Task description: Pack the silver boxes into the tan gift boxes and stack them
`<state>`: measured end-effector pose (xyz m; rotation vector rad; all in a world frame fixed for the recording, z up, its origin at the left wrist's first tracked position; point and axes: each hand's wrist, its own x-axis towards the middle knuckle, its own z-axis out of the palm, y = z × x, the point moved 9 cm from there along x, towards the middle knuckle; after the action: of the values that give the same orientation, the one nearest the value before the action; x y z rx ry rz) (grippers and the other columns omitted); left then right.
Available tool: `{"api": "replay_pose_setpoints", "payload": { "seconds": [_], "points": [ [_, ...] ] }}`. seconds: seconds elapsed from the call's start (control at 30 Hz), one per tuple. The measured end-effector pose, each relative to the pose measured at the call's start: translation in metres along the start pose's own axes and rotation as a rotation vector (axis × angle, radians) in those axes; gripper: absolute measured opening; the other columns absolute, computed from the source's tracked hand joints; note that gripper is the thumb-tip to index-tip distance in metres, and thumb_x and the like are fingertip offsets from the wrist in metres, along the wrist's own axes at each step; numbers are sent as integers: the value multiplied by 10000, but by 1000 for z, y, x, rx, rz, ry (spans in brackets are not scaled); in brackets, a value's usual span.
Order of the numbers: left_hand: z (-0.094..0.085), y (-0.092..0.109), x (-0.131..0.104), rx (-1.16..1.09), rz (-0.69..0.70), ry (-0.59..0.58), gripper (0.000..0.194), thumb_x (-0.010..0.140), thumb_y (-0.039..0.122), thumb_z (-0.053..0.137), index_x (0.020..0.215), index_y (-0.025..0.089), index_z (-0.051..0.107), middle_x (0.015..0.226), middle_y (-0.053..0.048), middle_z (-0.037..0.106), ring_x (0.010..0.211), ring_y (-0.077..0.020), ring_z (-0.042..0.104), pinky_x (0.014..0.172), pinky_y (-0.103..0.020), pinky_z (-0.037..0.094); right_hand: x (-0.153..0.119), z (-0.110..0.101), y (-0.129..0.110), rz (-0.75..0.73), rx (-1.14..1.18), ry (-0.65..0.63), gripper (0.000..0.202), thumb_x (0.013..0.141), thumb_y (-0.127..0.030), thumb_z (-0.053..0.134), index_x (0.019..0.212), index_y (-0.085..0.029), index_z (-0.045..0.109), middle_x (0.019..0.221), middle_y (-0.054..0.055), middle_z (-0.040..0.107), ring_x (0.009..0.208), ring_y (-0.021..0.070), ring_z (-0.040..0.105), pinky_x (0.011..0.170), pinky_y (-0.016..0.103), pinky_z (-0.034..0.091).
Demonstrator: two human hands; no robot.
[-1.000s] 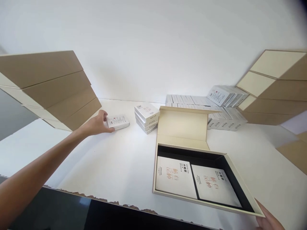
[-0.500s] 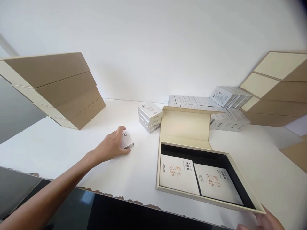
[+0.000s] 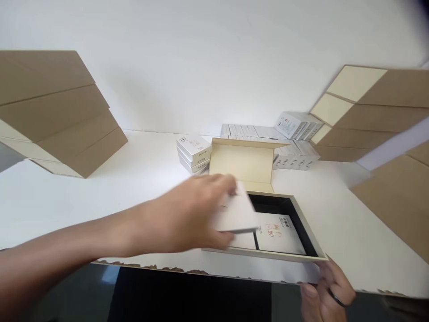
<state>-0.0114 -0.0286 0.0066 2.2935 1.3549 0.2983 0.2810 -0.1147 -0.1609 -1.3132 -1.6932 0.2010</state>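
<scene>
1. Holding a small white carton (image 3: 239,210), the left grip (image 3: 201,205) is closed on it, with the thumb along the near edge and the fingers bent over the far edge.
2. The small white carton lies between thumb and fingers and juts out to the right past the fingertips, its broad face upward and slightly tilted; blur hides its print.
3. That carton is over the left part of the open box (image 3: 268,203), above the left inner carton (image 3: 244,241), which it and the hand mostly cover. Whether the two touch, I cannot tell.
4. The right inner carton (image 3: 279,235) lies flat in the box, print upward, beside the left one, with a dark gap between them.
5. At the box's near right corner, the right grip (image 3: 330,295) has its fingers against the outside, a dark ring on one; whether it clasps the corner, I cannot tell.
6. The cream lid (image 3: 243,161) stands raised at the box's far side.
7. Just left of the lid, a carton stack (image 3: 194,154) sits on the counter (image 3: 147,174); more cartons (image 3: 295,154) stand in rows behind.
</scene>
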Motion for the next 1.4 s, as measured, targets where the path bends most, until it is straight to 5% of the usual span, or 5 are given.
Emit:
{"api": "replay_pose_setpoints", "payload": {
  "seconds": [0.23,0.5,0.77,0.97,1.4],
  "points": [
    [86,78,77,-19,306,-409,544,733,667,722,933,203,521,1037,-70,655,995,-276,609,914,-438,435,1,9,-8,80,49,-19,681,990,-549,480,1546,-241,235,1455,178,442,1264,337,514,990,549,485],
    [58,31,22,84,138,-348,628,615,608,861,987,215,544,1096,-74,630,1011,-302,589,764,-367,484,63,-35,-80,-77,-89,-66,300,972,-322,553,1264,-260,567,1377,99,511,1297,260,497,1065,433,428],
    [82,21,28,219,174,-398,744,701,440,822,1304,178,473,1213,-120,594,1045,-331,598,896,-459,480,116,56,-117,-434,-543,-985,895,754,-526,808,1516,-274,410,1507,177,441,1391,467,380,1010,661,467],
    [79,17,27,309,181,-448,690,728,409,753,1318,196,466,1147,-115,607,997,-330,621,820,-443,506,121,86,-125,-378,-657,-1299,460,754,-271,767,1190,-166,668,1066,146,572,1087,363,559,931,549,501],
    [36,-4,38,-210,38,-286,611,709,679,697,1107,242,543,1070,-41,667,891,-238,639,620,-297,464,122,86,-118,-242,-534,-1402,342,767,-345,724,1075,-213,660,1083,97,484,1025,316,532,857,482,488]
  ]
}}
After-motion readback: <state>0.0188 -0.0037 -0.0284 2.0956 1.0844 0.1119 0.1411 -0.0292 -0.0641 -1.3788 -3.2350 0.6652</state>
